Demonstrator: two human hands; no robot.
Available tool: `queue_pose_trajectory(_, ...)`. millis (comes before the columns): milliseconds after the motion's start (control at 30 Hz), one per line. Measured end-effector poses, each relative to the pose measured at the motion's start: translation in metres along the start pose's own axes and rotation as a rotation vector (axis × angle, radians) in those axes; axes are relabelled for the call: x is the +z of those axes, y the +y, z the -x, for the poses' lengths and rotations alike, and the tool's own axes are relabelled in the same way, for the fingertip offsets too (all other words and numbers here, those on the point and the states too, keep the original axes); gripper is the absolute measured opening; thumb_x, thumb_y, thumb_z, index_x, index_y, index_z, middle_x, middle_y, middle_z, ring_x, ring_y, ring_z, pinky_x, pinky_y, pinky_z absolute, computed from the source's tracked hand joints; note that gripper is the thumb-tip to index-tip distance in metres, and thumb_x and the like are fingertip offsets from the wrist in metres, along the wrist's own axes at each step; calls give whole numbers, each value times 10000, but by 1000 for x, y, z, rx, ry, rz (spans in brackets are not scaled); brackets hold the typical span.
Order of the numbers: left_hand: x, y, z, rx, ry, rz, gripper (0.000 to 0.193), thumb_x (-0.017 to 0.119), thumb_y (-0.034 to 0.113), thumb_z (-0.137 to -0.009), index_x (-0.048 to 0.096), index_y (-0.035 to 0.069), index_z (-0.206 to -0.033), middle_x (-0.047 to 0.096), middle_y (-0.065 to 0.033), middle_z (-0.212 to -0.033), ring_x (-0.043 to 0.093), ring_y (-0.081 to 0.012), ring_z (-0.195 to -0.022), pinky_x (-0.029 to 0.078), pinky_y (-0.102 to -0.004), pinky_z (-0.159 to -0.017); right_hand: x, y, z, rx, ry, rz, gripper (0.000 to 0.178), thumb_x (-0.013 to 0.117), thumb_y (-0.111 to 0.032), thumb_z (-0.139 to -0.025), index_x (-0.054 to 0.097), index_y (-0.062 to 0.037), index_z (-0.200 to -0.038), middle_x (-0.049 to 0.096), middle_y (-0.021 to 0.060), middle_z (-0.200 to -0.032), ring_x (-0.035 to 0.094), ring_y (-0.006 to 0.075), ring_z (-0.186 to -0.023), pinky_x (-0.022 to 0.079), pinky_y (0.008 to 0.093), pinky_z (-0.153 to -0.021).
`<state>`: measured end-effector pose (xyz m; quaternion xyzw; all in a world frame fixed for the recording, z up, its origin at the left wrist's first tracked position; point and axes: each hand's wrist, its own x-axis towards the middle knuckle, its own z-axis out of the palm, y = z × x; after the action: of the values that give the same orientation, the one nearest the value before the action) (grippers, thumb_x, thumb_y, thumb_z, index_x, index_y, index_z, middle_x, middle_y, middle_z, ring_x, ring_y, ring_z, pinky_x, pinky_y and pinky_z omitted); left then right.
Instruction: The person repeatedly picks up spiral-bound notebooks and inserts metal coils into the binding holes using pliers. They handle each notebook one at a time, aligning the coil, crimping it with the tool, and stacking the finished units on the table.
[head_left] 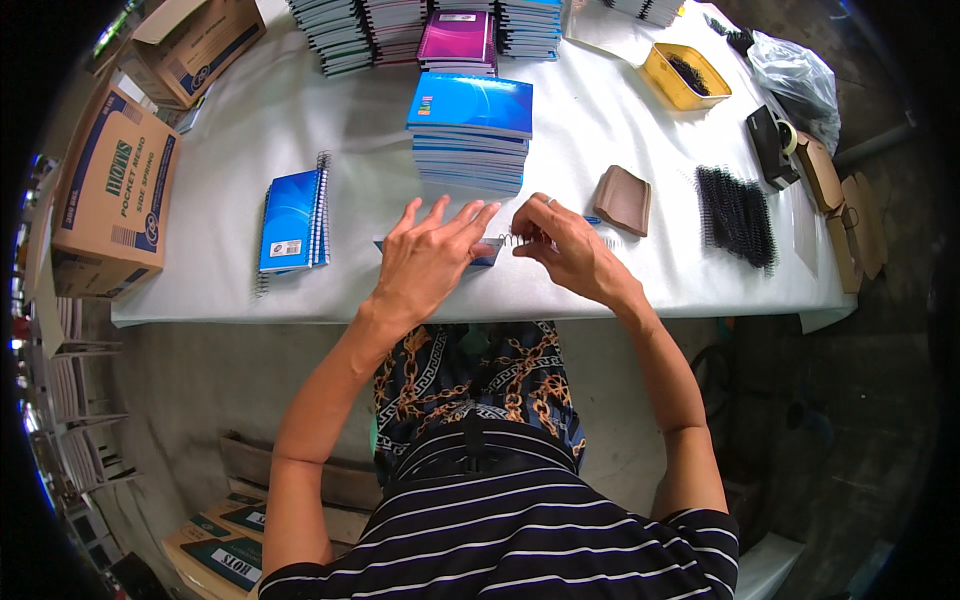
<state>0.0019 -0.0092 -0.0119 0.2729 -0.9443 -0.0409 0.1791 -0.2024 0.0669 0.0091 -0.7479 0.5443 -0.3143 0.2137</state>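
My left hand (425,258) lies with fingers stretched out over a small blue notebook (487,254), covering most of it. At the notebook's right end, my right hand (572,250) pinches a dark spiral binding coil (509,240). Part of the coil shows between my two hands; whether it is threaded into the notebook I cannot tell. Just beyond my hands stands a tall stack of blue notebooks (470,160). To the left, a few blue notebooks with spirals (292,222) lie in a small pile.
A brown curved piece (624,201) lies right of my right hand. Farther right is a heap of black coils (736,218), with a tape dispenser (773,148) behind it. A yellow tub (684,78) holds dark bits. Cardboard boxes (118,195) stand left; more notebook stacks (457,38) line the back.
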Motion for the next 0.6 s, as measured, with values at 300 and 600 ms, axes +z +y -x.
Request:
queue_pose_trajectory(300,-2,8,-2,28,-9,-26,577,661,353,-857,489,302,-1405,616,-1,-1308,613,-314,-1149,469,-483,-998,6,-14,3,84,-50,282,178,636,-122,-902,614,1,-1029,657,151,-878,636,308,-781,491,409,-687)
queue_pose_trajectory(600,-18,4,8,138,-267,119,543,647,436,-839,531,337,-1361,632,30,-1261,645,-255,-1062,525,-409,-892,-99,101,41,401,-130,699,622,892,-202,-576,641,-147,-1142,350,124,-1504,415,323,-1329,400,459,-1077)
